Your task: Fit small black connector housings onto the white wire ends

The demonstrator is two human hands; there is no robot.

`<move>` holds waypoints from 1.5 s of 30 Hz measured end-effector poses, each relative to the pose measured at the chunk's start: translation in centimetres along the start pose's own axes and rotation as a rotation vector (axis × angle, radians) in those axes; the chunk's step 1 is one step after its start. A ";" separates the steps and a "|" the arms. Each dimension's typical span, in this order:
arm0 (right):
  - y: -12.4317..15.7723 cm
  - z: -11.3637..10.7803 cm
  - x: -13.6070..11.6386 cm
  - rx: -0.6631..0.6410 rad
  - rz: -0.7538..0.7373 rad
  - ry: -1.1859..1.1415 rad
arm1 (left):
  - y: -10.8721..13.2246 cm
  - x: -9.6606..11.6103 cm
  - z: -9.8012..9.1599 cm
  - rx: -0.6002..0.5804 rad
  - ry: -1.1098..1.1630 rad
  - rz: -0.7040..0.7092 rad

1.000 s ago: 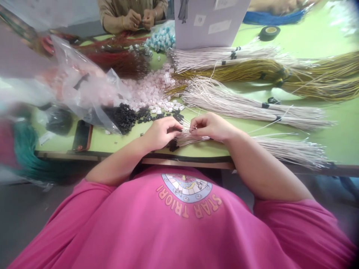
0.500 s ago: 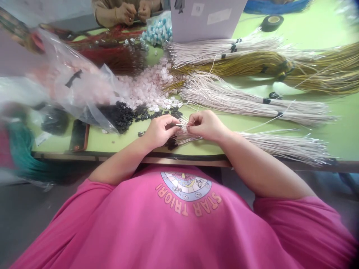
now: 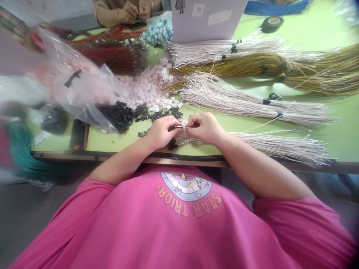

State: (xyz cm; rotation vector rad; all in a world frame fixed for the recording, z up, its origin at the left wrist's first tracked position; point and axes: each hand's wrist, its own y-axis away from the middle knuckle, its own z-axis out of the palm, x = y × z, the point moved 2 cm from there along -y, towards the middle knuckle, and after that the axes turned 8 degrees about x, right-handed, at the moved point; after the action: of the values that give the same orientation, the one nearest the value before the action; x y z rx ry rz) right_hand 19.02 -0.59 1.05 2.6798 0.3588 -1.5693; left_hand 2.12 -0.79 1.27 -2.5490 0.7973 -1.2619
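Left hand: the left hand (image 3: 160, 131) is curled, with thumb and forefinger pinched narrow on the near end of a thin wire (image 3: 182, 127); I cannot tell if a small part is also between them.
Right hand: the right hand (image 3: 203, 127) is closed in a pinch on the same wire, fingertips almost touching those of the left.
Thin wire: it is just above the near part of the green table (image 3: 117, 144), short and level between the two hands.
Under the hands: a loose white wire bundle (image 3: 280, 145) lies along the table and fans out to the right; the right wrist rests over it.
Just behind: a heap of black connectors (image 3: 123, 116) and a heap of pale pink connectors (image 3: 148, 87), both near the left hand.
Left side: a clear plastic bag (image 3: 78, 86) covers part of the black heap; a phone (image 3: 80, 135) lies beside it.
Further back: a tied white bundle (image 3: 252, 106), a yellow bundle (image 3: 252, 65), a tape roll (image 3: 271, 23) and a white box (image 3: 207, 16).
Across the table: a co-worker's hands (image 3: 134, 11) (busy with their own piece, well apart).
Edges: the near table edge (image 3: 112, 155) passes under both forearms, close to the hands.
Open room: a bare green strip lies between the left hand and the phone; the right side is crowded with bundles.
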 end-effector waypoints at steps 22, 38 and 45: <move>-0.1 -0.5 0.0 -0.120 -0.052 0.011 | 0.1 -0.4 0.1 0.005 0.005 0.103; 0.0 -0.4 -0.1 -0.053 -0.158 0.201 | 0.1 -0.6 0.1 0.014 -0.060 0.142; 0.0 0.2 -0.1 -0.076 -0.217 0.232 | 0.1 -0.8 0.4 -0.044 -0.065 0.206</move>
State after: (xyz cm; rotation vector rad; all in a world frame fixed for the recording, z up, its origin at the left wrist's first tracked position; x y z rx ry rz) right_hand 18.84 -0.66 1.01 2.8498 0.7212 -1.2554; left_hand 2.03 -0.48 0.45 -2.4518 1.0529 -1.1049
